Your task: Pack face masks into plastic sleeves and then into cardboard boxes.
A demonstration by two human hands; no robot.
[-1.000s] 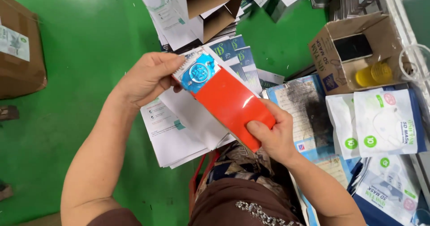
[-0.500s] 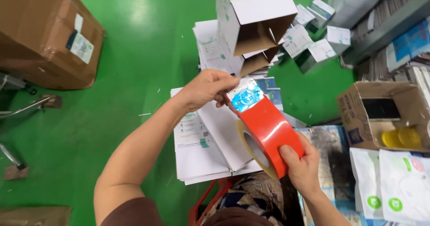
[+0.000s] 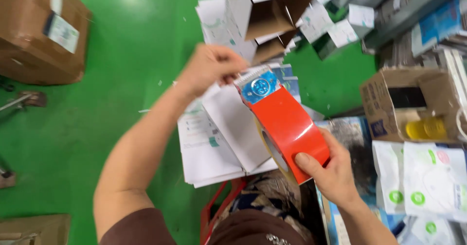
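Change since a second ago: the tape dispenser has tipped from lying nearly flat to a steeper diagonal, toothed end up at 11 o'clock, roll end down at 5 o'clock. The left hand has moved off the blue plate and onto the very tip. My read: the hands have gone from just carrying it to working the tape end at the cutter. View has also swung up, so more floor and the open carton are in frame.

Near:
- Right hand, at 5 o'clock of the dispenser, clamped round the lower end, thumb pressed on the orange face, other fingers hidden behind. The tape roll's tan edge shows just left of the thumb.
- Dispenser sits centre frame, held in the air above the person's lap, touching nothing but the two hands.

Middle:
- Left hand, at 11 o'clock, curled into a pinch at the serrated tip beside the blue plate. Whether tape is actually between the fingertips, cannot tell; too blurred.
- Stack of flat white cartons on the green floor, directly under the dispenser.

Far:
- Open white carton at 12 o'clock.
- Brown box at 10 o'clock.
- Small cardboard box with yellow items at 3 o'clock, white pouches below it.
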